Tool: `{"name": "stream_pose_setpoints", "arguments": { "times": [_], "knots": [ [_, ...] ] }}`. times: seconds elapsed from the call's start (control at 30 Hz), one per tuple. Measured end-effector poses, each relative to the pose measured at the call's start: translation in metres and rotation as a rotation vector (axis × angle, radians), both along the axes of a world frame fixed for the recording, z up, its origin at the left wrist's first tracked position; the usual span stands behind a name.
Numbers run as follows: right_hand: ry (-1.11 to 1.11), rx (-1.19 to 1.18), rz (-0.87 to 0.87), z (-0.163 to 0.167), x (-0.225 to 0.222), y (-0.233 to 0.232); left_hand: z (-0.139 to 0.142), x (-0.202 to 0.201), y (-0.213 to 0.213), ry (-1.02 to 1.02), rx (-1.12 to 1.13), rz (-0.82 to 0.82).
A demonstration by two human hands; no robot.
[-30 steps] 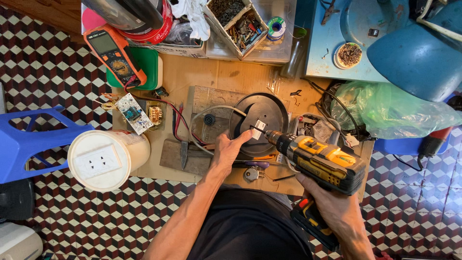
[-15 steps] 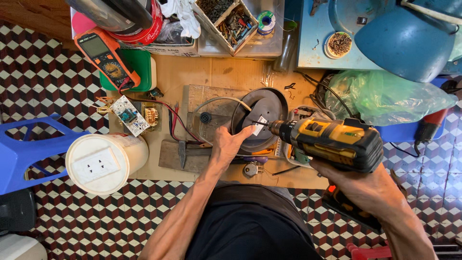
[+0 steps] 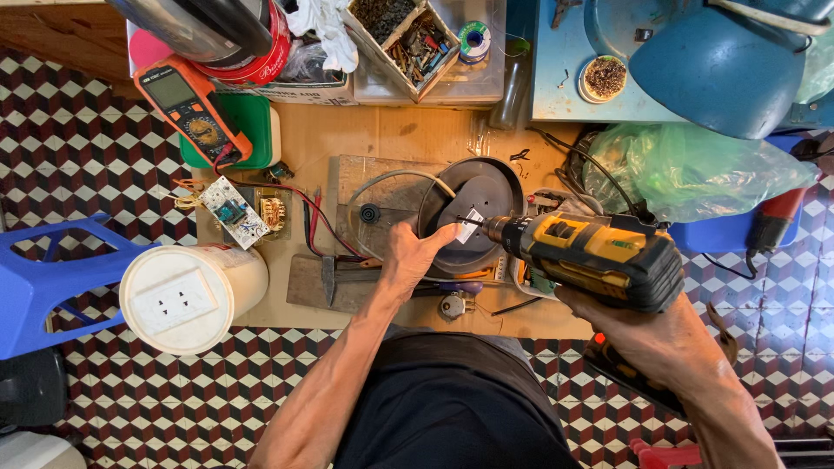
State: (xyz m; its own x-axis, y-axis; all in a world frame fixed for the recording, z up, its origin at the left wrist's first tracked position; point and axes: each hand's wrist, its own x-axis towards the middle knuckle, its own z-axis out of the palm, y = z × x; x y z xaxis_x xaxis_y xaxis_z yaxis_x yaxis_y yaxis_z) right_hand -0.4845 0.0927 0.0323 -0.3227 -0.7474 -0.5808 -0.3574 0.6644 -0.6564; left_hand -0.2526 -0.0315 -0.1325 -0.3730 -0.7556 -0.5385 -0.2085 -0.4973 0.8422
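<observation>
My right hand (image 3: 647,334) grips a yellow and black cordless drill (image 3: 591,252), its bit pointing left onto a round dark grey appliance base (image 3: 473,208) on a cardboard sheet. My left hand (image 3: 413,256) rests on the front edge of that base, its fingers pinching a small white piece (image 3: 470,226) right at the drill's tip. A grey cable (image 3: 382,182) loops from the base over a wooden board.
An orange multimeter (image 3: 187,104) lies on a green box at the upper left. A circuit board (image 3: 228,208) with red wires, a white tub with a socket (image 3: 187,295), a blue plastic stool (image 3: 43,278), a parts tray (image 3: 408,35) and a green plastic bag (image 3: 695,169) surround the work area.
The drill has swung up and closer to the camera, its bit staying on the round base. My left hand keeps its hold at the drill tip.
</observation>
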Motion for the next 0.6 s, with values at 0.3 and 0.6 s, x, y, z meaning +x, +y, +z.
{"name": "stream_pose_setpoints", "arguments": {
  "times": [0.3, 0.6],
  "knots": [
    [-0.062, -0.109, -0.052, -0.005, 0.01, 0.012, -0.01, -0.004, 0.005, 0.048, 0.177, 0.068],
    [-0.017, -0.005, -0.167, -0.008, 0.014, 0.018, -0.016, -0.003, 0.005, 0.031, 0.152, 0.09]
  ]
}}
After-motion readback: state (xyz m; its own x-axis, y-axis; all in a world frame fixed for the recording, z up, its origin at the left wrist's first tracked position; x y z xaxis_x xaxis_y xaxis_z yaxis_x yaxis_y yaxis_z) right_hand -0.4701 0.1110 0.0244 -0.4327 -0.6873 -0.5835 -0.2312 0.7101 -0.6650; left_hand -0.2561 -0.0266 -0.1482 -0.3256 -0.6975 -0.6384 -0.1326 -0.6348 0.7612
